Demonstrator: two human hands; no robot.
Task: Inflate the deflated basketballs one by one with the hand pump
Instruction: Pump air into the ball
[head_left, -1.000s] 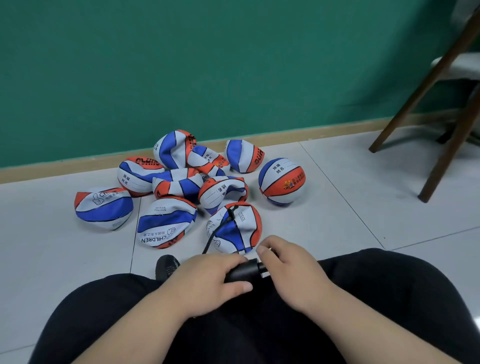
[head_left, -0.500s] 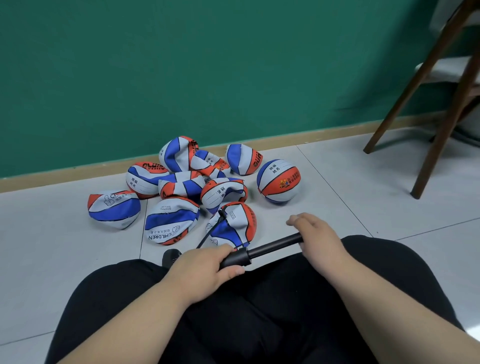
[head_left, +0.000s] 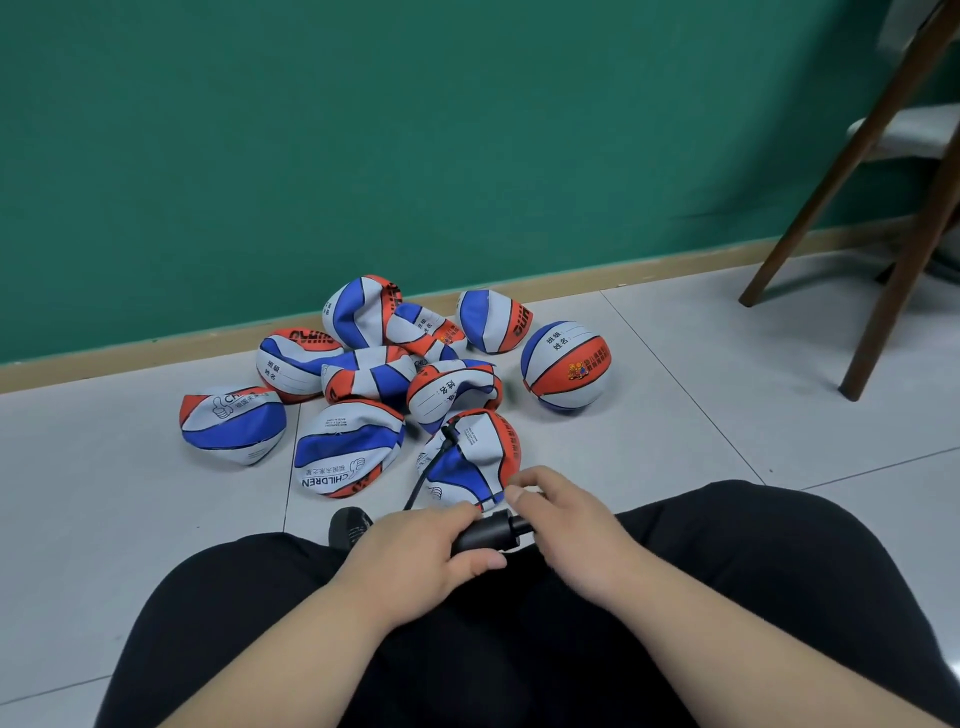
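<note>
My left hand grips the barrel of a black hand pump held over my lap. My right hand grips the pump's handle, pushed in close against the barrel. A thin black hose runs from the pump up to the valve of a crumpled red, white and blue basketball on the floor just ahead of my knees. Several more deflated basketballs lie heaped behind it. One round, inflated ball stands to the right of the heap.
A green wall with a tan skirting board runs behind the balls. Brown wooden chair legs stand at the right on the grey tiled floor. My shoe tip pokes out left of the pump. Black trousers fill the foreground.
Half a second ago the pump rod was drawn out to the right; my right hand has since pushed the handle back in against the barrel. My left hand stayed on the barrel.
</note>
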